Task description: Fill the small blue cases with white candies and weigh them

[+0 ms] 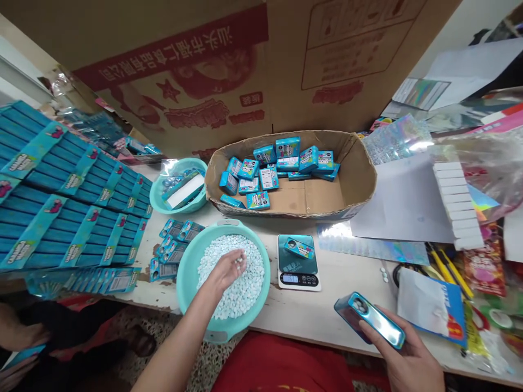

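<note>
Pellets (249,294) in a turquoise basin (186,272), blue tin (379,322) off to the right.
Left hand (229,270) hovers over the basin, fingers curled about a few pellets; right hand (412,351) grips the tin (oval opening facing up) over the counter (302,311), right of the scale (300,280).

The bare left forearm (175,340) is slanting up and rightward from the lower edge of view, its wrist (209,288) running nearly straight into the left hand (231,269), whose fingers are curling loosely inward. Well apart, the right hand (408,348) is reaching in from the lower right and gripping, its thumb (376,338) pressing opposite the fingers (404,326).
</note>
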Demonstrator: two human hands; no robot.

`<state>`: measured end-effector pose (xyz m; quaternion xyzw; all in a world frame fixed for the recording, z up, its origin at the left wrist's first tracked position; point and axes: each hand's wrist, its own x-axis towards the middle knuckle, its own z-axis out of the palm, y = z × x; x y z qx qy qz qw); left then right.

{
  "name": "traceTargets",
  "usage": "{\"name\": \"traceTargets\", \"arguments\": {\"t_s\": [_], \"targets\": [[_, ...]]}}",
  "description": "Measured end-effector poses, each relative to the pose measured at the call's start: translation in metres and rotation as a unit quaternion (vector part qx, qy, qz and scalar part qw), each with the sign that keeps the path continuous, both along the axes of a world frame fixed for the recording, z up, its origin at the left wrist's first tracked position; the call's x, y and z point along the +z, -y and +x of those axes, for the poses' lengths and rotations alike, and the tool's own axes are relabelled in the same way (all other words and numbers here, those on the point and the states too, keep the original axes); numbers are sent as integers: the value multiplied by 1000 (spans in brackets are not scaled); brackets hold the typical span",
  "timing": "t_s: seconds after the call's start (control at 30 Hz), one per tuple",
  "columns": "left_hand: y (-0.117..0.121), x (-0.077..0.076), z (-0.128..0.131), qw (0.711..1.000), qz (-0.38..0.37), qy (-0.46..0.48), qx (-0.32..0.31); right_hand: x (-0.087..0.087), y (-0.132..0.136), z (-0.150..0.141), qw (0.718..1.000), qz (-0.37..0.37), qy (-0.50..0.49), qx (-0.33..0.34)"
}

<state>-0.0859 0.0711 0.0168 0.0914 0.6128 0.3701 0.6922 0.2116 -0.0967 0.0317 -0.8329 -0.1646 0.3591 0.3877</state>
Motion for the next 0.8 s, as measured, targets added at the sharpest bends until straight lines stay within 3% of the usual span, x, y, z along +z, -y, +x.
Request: {"name": "traceTargets", "arguments": {"t_s": [0.07,0.23,0.43,0.8], "targets": [[18,-11,-15,998,-55,-2,-9,1,1,-4,1000,-8,5,4],[44,-25,-24,998,-43,-32,-14,-2,1,-15,999,11,-9,35],[45,-24,-25,998,-15,-53,-35,-2,0,-25,999,14,-22,31],[38,-25,-24,974,50,-153,-162,-8,7,-28,998,45,-39,28]]}}
